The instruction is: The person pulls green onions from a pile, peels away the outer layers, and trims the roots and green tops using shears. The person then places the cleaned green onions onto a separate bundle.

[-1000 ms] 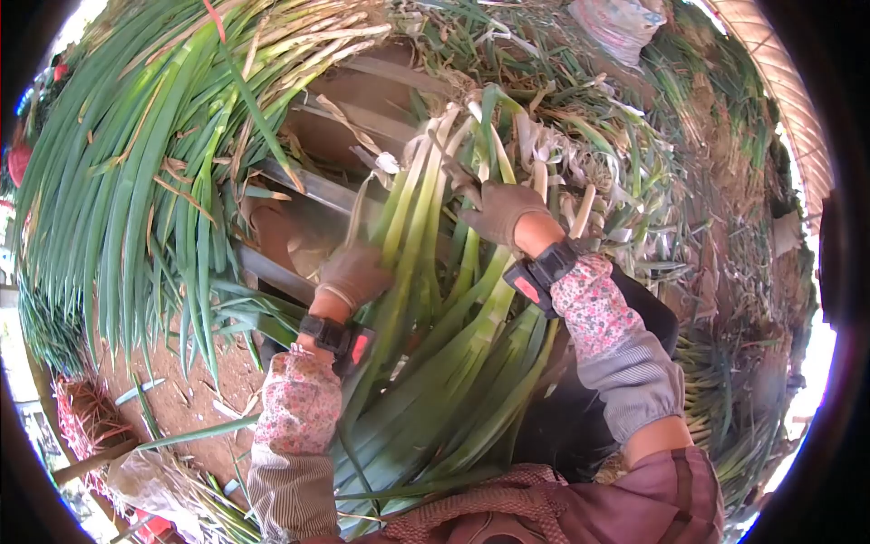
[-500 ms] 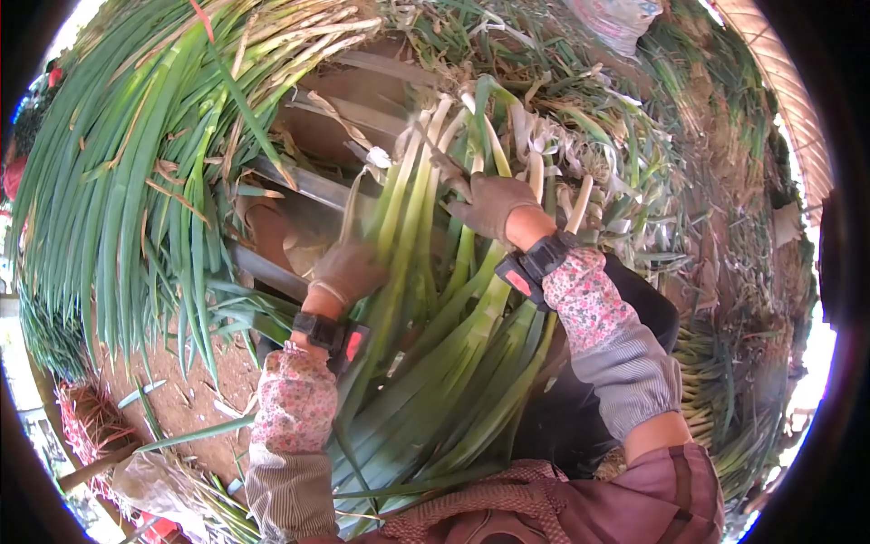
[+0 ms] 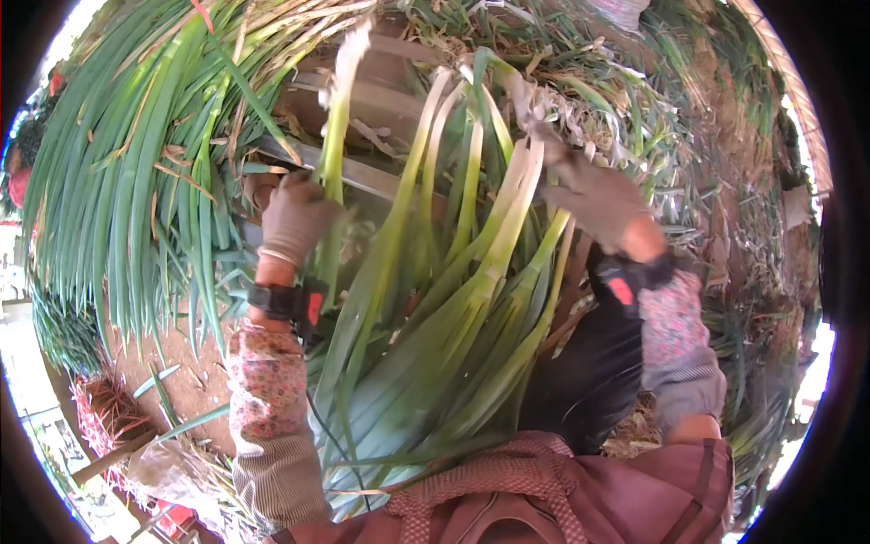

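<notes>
A great heap of long, tubular green stalks (image 3: 136, 190) spreads over the person's left side, its leaves drooping toward bare brown ground (image 3: 190, 372). Beyond the hands and to the right lies a wide litter of green leaf scraps and whitish peelings (image 3: 589, 95).

Between the forearms rests a broad fan of green-leaved stalks with pale, slender stems (image 3: 435, 344); the stem ends point away from the person, and the leaves widen back to a maroon garment (image 3: 634, 490). A glossy black-clad leg (image 3: 580, 381) shows just right of this fan. Past the leaves, grey metal slats (image 3: 367, 179) run between the heap and the pale stems.

The right hand (image 3: 598, 204), in a grey-brown glove, hovers near the right-hand stem ends; it is blurred, and whether its fingers grip anything cannot be told. A dark, slim smear at its far edge is too blurred to name.

The left hand (image 3: 297, 218), gloved alike, is curled around a single green stalk with a whitish end (image 3: 341, 113), held upright in the view beside the heap and apart from the fan; its fingertips are hidden. Each wrist bears a black strap with a small coral-red patch.
</notes>
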